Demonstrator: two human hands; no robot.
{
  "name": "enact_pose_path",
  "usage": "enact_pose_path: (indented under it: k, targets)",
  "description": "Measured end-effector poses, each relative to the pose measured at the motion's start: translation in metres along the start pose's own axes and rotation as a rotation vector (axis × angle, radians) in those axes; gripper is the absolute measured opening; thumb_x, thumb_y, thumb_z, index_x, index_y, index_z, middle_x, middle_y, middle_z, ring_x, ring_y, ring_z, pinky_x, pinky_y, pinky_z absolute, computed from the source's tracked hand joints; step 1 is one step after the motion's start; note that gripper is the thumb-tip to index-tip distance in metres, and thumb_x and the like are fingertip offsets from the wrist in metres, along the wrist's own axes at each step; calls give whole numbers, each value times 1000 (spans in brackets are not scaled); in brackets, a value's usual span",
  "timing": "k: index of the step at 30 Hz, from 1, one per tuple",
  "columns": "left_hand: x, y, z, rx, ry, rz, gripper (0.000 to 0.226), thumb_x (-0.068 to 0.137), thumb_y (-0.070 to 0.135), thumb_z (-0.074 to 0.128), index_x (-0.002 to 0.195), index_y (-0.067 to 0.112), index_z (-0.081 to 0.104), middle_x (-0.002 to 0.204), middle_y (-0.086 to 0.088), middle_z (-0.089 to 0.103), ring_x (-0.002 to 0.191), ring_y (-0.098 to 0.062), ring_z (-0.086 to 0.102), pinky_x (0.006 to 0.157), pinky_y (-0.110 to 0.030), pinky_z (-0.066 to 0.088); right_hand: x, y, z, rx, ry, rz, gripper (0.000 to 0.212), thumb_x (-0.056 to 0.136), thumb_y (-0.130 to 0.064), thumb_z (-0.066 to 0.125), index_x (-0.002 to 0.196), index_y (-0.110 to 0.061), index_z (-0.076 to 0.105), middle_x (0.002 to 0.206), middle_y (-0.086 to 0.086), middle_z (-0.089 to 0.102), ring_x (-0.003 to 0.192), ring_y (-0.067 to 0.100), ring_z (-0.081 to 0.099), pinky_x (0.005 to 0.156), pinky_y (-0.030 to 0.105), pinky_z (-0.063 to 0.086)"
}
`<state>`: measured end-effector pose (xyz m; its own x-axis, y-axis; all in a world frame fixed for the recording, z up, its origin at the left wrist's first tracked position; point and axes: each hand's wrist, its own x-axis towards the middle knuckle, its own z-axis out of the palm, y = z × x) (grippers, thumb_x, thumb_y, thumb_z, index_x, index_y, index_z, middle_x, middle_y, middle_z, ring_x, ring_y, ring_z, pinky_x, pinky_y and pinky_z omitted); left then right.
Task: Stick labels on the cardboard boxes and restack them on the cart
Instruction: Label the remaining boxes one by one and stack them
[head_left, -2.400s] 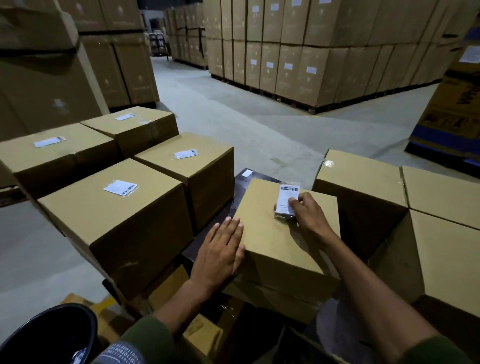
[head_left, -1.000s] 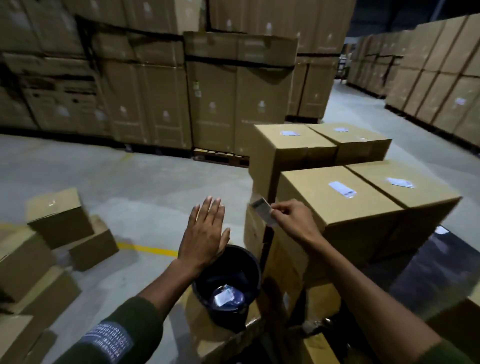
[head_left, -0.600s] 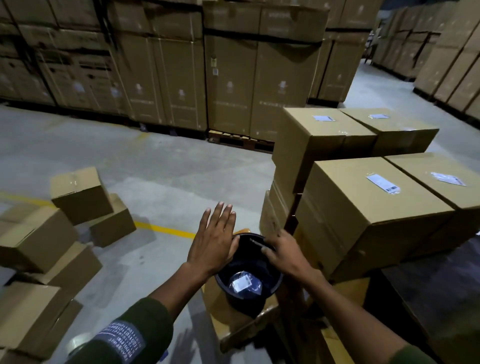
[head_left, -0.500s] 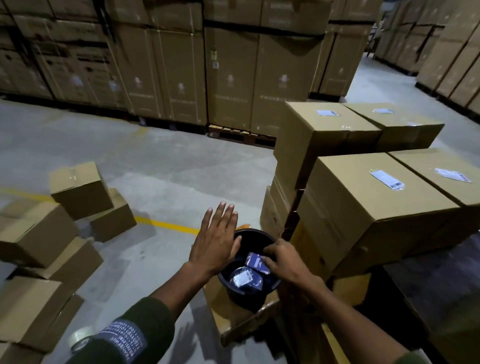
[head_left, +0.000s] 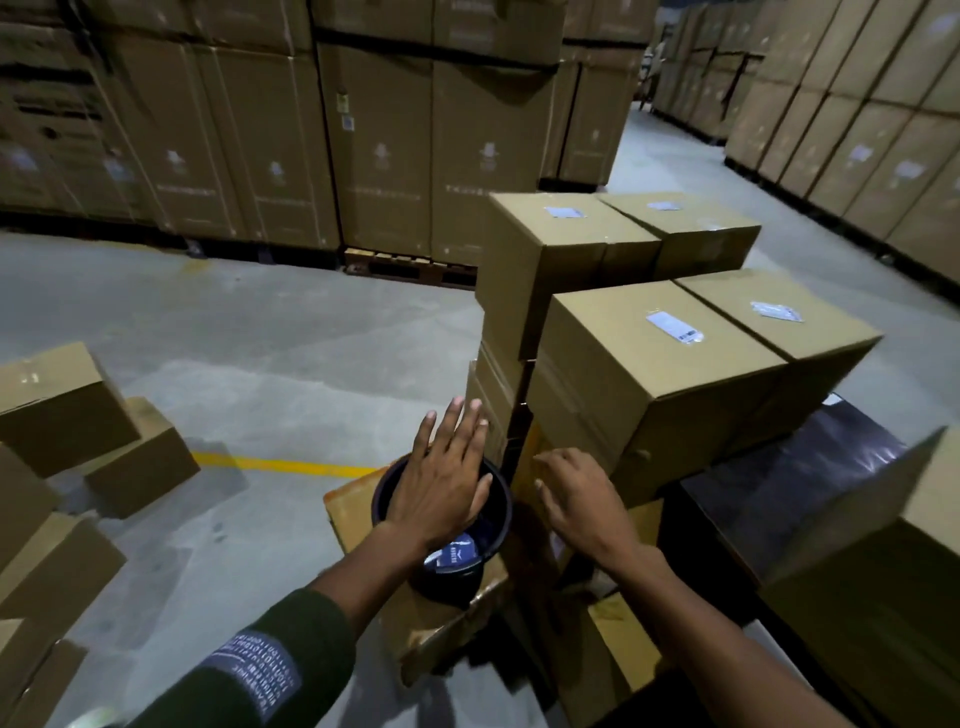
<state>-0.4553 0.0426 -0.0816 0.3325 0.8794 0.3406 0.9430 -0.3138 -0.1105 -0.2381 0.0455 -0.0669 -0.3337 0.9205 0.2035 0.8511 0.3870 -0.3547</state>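
Note:
My left hand (head_left: 444, 480) hovers flat, fingers straight, over a black bucket (head_left: 491, 564) that stands on a low cardboard box (head_left: 363, 506). Label backing papers (head_left: 457, 556) lie inside the bucket. My right hand (head_left: 574, 496) is just right of the bucket, fingers relaxed and holding nothing. Beyond it, several labelled cardboard boxes are stacked on the cart; the nearest (head_left: 654, 374) carries a white label (head_left: 672, 327). Another carton (head_left: 883, 571) shows at the right edge, on the dark cart deck (head_left: 789, 478).
Loose cardboard boxes (head_left: 67, 410) lie on the concrete floor at the left, beside a yellow floor line (head_left: 270, 464). Tall walls of palletised cartons (head_left: 374, 119) stand behind and along the right. Open floor (head_left: 260, 338) stretches between me and them.
My right hand peeled the backing off the box label, carried it left and dropped it into the bucket, then drew back empty. The left hand stayed flat and now covers the bucket.

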Motion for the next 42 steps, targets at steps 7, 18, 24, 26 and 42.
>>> enact_pose_path:
  k: [7,18,24,26,42]
  targets:
    - [20,73,-37,-59,128,156,67,99,41,38,152,3,25,163,-17,9,151,-32,2,117,-53,19,-57,34,-54,-83,215,-9,35,93,-24,59,128,-17,59,126,2,60,115,18,54,97,32,43]
    - [46,222,-91,-108,149,396,68,97,44,35,151,4,27,162,-16,12,151,-29,3,119,-53,15,-190,119,-153,-174,506,242,29,89,-18,64,117,-11,64,113,8,67,103,25,62,91,35,46]
    - [58,287,-100,-97,122,492,68,98,47,33,152,6,25,162,-15,12,151,-29,4,120,-52,13,-246,161,-186,-227,574,392,31,90,-22,62,119,-11,62,115,10,66,103,28,62,95,43,48]
    - [66,305,-100,-100,113,528,69,97,49,23,152,6,25,162,-15,12,150,-29,5,120,-51,12,-259,173,-193,-245,589,440,35,91,-25,63,122,-12,61,120,9,65,109,26,60,101,46,44]
    - [190,405,-47,-128,-115,862,102,86,73,44,155,11,1,163,-8,-13,148,-28,-18,115,-66,4,-303,259,-201,-286,302,901,91,84,-60,63,154,-23,18,164,1,7,150,22,-2,111,55,35]
